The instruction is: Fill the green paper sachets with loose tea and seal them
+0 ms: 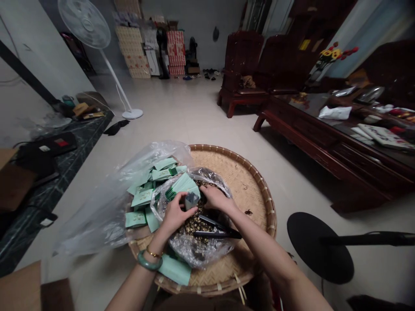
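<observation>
My left hand (pixel 177 211) is closed round a small paper pouch (pixel 192 199), its greyish mouth facing up. Just to the right, my right hand (pixel 214 196) reaches into a clear plastic bag (pixel 194 252) of loose brown and yellowish dried bits (pixel 193 226). Its fingers are curled down at the dried bits, and what they pinch is hidden. A black two-armed tool like a hair straightener (pixel 215 234) lies across the bag. Behind my left hand stands a stack of green packets (pixel 183 185). More printed green packets (pixel 142 197) are heaped to the left.
Everything rests on a round woven bamboo tray (pixel 246 181). A big clear plastic sheet (pixel 97 216) drapes off its left side. A black round stand base (pixel 319 246) is to the right, near a dark wooden table (pixel 311 134). A white fan (pixel 131 113) stands farther back.
</observation>
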The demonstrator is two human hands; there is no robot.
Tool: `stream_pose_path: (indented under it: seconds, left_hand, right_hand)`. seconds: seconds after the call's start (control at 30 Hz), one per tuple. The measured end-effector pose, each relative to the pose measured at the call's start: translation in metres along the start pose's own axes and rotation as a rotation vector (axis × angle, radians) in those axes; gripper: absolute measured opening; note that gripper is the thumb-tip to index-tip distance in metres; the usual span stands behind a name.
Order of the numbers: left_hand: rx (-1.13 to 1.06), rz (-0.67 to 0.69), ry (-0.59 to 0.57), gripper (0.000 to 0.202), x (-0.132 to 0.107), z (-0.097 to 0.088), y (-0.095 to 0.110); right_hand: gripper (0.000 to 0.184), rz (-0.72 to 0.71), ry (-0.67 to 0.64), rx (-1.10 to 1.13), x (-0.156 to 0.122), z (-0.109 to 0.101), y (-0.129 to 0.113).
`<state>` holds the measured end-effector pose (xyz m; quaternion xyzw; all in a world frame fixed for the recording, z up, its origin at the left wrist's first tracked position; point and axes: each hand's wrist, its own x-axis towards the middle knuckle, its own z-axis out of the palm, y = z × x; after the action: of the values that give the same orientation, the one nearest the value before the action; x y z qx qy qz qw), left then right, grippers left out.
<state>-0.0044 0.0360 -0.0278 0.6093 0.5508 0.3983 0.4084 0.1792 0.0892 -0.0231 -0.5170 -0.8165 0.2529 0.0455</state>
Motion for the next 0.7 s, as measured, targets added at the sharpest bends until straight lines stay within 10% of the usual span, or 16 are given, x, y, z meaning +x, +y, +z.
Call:
stream_pose_path:
  seconds: [0.27,0.53,0.7]
  left_hand:
    - [-0.145,-0.045,0.177,0.048,0.017,-0.007,0.003]
    - [0.098,0.1,0.137,0.046,0.01,-0.007,-0.003]
    - [0.304,0.176,0.131,0.048,0.004,-0.01,-0.009]
  right_hand:
    - [0.053,-0.149,0.171,0.391,0.002,-0.013,0.019]
    - [0.083,0.004,0.049,0.086,-0.015,-0.001,-0.005]
    - [0.044,0.081,0.105,0.031,-0.011,0.005,-0.02]
